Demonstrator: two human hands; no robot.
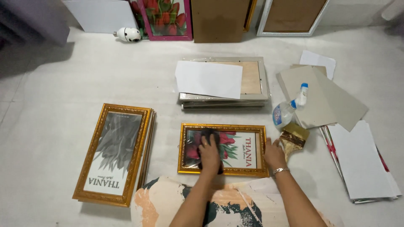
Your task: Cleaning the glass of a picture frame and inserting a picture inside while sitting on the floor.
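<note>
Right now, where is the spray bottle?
In the head view, the spray bottle lies on the floor right of centre, against the grey cardboard sheets, just above the paintbrush.

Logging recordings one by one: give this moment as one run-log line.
left hand: presses dark cloth on gold-framed picture | right hand: steadies frame's right edge | nearby: brush, spray bottle
</note>
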